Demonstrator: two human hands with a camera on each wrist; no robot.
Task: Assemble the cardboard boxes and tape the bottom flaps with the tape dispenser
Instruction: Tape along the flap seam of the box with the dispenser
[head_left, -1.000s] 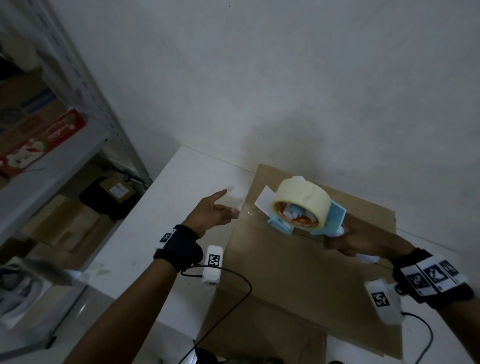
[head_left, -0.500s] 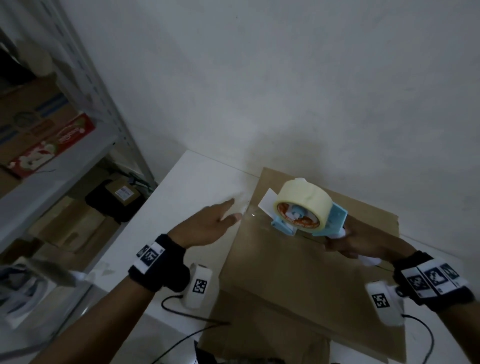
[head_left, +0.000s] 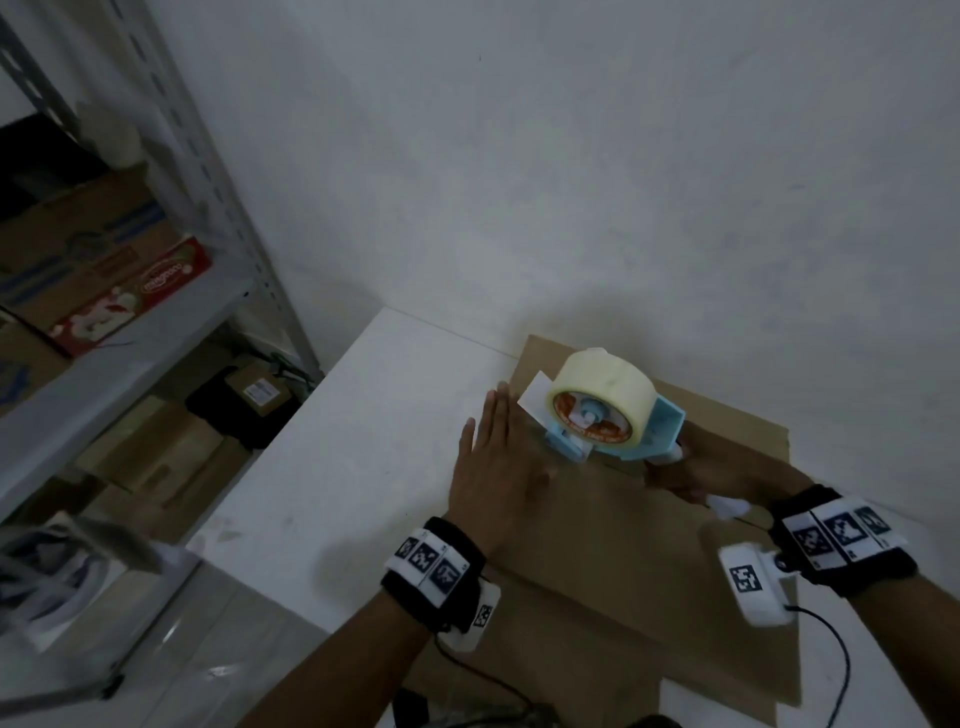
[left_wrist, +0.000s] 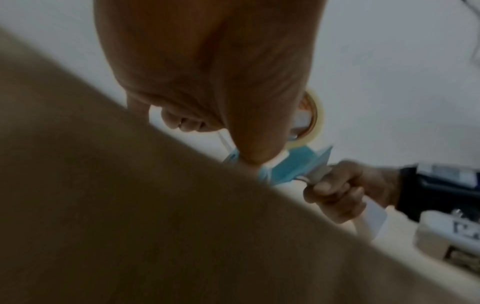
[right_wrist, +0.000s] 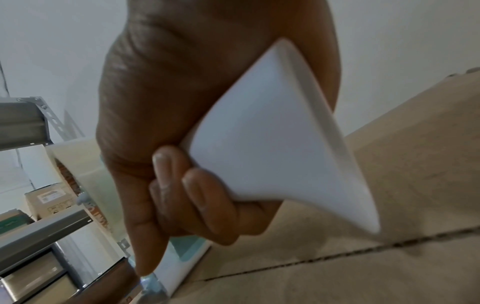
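Tape dispenser (head_left: 613, 415) label unreadable, red shelf carton (head_left: 130, 296) lettering blurred

Black wristbands (head_left: 434, 566) bear square-coded white tags, with cabled white cameras (head_left: 756, 584).

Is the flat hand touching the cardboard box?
Touching. The head view shows the left hand lying flat, fingers straight, on the cardboard box beside the tape dispenser.

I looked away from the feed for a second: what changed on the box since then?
The left hand moved from the table side onto the cardboard box, flattening from a pointing pose to straight fingers pressed on its top beside the tape dispenser. Nothing was picked up or released. The right hand still grips the dispenser's handle at the seam; box unmoved.
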